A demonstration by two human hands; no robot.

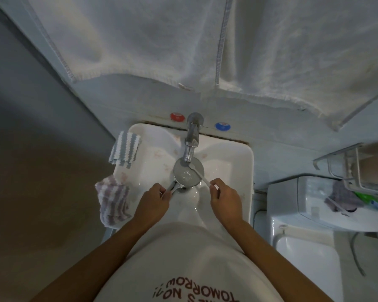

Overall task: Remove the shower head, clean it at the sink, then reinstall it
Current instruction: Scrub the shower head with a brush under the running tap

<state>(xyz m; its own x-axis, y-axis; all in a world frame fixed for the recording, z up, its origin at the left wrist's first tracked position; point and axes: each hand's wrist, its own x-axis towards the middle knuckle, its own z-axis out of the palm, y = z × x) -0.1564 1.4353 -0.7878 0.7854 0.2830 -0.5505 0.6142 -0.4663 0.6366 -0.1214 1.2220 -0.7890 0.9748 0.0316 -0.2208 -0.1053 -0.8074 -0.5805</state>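
Observation:
A round grey shower head [184, 174] lies face up over the white sink [238, 164], just under the chrome faucet [192, 136]. My left hand [155, 198] grips its chrome handle at the lower left. My right hand [224, 197] holds a thin white brush [202, 178], likely a toothbrush, whose far end rests on the wet face of the shower head. Water glistens on the head and in the basin.
Two striped cloths hang over the sink's left rim, one blue-grey [124, 153], one purple [112, 199]. Red [177, 116] and blue [222, 126] taps flank the faucet. White towels [183, 40] hang above. A toilet tank [314, 203] and a wire rack [358, 166] stand to the right.

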